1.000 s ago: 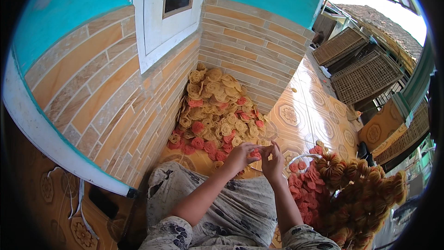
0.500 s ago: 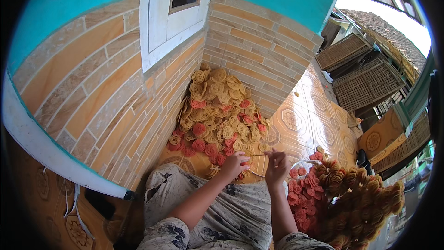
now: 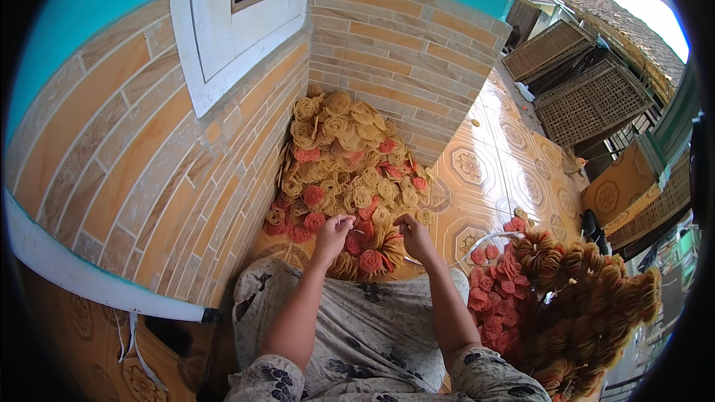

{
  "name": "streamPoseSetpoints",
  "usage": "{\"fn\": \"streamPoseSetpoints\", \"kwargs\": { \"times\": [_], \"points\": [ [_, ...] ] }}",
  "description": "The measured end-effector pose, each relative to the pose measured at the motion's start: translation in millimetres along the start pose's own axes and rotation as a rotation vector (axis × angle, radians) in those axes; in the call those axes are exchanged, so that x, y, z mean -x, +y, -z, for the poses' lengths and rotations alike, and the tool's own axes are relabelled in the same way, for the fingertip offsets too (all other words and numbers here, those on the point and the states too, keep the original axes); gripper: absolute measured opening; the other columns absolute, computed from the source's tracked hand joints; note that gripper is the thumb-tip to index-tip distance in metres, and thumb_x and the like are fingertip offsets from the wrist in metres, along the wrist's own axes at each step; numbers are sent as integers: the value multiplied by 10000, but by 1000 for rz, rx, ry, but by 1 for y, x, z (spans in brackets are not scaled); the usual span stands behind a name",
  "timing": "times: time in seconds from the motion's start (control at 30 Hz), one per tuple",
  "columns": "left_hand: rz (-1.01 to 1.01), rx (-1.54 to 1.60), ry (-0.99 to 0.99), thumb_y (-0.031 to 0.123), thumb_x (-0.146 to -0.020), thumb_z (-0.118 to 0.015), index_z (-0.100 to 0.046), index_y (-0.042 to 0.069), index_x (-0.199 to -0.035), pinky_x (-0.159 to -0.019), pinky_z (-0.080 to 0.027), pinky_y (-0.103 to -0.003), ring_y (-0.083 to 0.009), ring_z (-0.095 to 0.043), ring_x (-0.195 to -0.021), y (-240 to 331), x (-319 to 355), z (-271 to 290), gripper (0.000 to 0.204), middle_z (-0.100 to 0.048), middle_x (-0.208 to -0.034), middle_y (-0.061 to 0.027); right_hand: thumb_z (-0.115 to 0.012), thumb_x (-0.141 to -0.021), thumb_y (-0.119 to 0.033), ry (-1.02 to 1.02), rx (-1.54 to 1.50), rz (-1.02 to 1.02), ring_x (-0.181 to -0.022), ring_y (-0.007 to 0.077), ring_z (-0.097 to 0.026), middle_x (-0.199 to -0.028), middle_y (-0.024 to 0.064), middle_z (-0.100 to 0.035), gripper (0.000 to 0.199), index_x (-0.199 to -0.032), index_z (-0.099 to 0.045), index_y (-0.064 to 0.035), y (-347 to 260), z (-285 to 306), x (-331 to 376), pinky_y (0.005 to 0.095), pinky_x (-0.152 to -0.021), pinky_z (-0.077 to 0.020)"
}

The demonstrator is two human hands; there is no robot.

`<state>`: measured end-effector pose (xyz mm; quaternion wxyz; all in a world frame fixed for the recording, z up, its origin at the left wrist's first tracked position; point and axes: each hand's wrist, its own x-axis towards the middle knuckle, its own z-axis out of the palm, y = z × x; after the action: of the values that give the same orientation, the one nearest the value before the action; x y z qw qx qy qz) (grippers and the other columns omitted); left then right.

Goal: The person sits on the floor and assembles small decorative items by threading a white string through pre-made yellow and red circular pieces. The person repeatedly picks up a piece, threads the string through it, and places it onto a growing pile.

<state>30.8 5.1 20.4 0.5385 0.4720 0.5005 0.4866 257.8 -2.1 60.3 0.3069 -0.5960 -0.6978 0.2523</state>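
Observation:
My left hand (image 3: pixel 333 231) and my right hand (image 3: pixel 414 232) are raised in front of me, fingers pinched, with a short stack of round yellow and red crackers (image 3: pixel 375 249) between and just below them. Both hands touch this stack; whether a thread runs through it is too small to tell. Beyond the hands a large heap of loose yellow and red coiled crackers (image 3: pixel 344 156) lies in the corner where two brick-patterned walls meet. My lap is covered by a grey patterned cloth (image 3: pixel 357 327).
At my right sits a pile of red crackers (image 3: pixel 497 290) and long bundled strings of yellow crackers (image 3: pixel 588 290). Patterned orange floor tiles (image 3: pixel 506 156) stretch toward woven bamboo racks (image 3: pixel 588 97). A white window frame (image 3: pixel 223 37) is set in the left wall.
My hands have moved slightly left and closer together over the stack of crackers, and the view has tilted a little toward the heap.

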Motion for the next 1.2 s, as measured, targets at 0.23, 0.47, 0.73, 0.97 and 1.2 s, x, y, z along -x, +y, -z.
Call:
{"fn": "streamPoseSetpoints", "kwargs": {
  "times": [0.23,0.47,0.73,0.97,1.2],
  "points": [
    [-29,-423,-90,211,-923,-600,-673,4,-1021,-685,-475,-314,-154,-626,-758,-9,2,15,241,-689,-873,-105,-691,-775,-288,-387,307,156,-867,309,-620,-948,121,-651,265,-978,-684,-117,-4,-36,-14,409,-777,-501],
    [-108,-553,-8,96,-827,-673,-655,-12,-1044,-761,-520,-376,-284,-659,-846,-47,-16,-2,243,-669,-947,-150,-769,-761,-262,-488,-62,-35,-799,195,-614,-870,77,-652,299,-970,-680,-68,15,-25,-13,340,-753,-487],
    [-243,-776,-5,131,-840,-663,-669,21,-980,-755,-497,-416,-341,-619,-870,-64,-29,-28,178,-632,-964,-158,-694,-870,-292,-238,-487,-337,-604,30,-414,-708,-68,-524,229,-880,-621,-75,35,13,-23,202,-532,-324],
    [-203,-674,-146,200,-880,-638,-607,18,-920,-661,-469,-404,-295,-608,-758,-37,-27,-27,189,-624,-832,-145,-690,-875,-314,-132,-612,-417,-561,23,-374,-684,-80,-508,236,-850,-573,-110,54,9,-37,190,-517,-310],
    [-203,-38,-331,162,-991,-493,-544,42,-950,-520,-370,-243,-68,-423,-559,56,-18,-7,136,-611,-817,-5,-663,-891,-312,155,-739,-461,-564,37,-402,-696,-49,-539,247,-860,-542,-99,68,10,-43,213,-514,-342]
  ]
}}
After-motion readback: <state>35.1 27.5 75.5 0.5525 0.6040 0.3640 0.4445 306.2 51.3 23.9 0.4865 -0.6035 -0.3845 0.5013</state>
